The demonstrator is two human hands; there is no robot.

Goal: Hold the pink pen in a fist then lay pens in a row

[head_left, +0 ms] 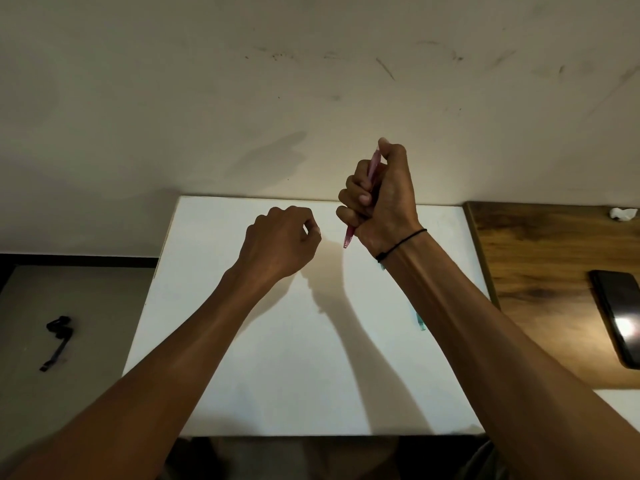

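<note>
The right hand is raised above the far edge of the white board, forearm sloping up from the lower right, the back of the wrist turned to the camera. Its fingers are curled in a fist round a pink pen, and the thumb presses on the pen's upper end. The pen's long axis runs nearly upright, tilted a little: the top leans away toward the wall, and the lower tip juts out under the fist, pointing down at the board without touching it. No writing or brand can be read on the pen. A thin black band circles the right wrist.

The left hand hovers over the board, left of the pen and lower, knuckles up. Its fingers are curled in, thumb and forefinger tips meeting; whether they pinch anything I cannot tell.

Right of the board lies a wooden top with a dark phone and a crumpled white scrap. A greenish pen peeps from behind the right forearm, on the board. Left of the board, a black strap lies on the grey floor.
</note>
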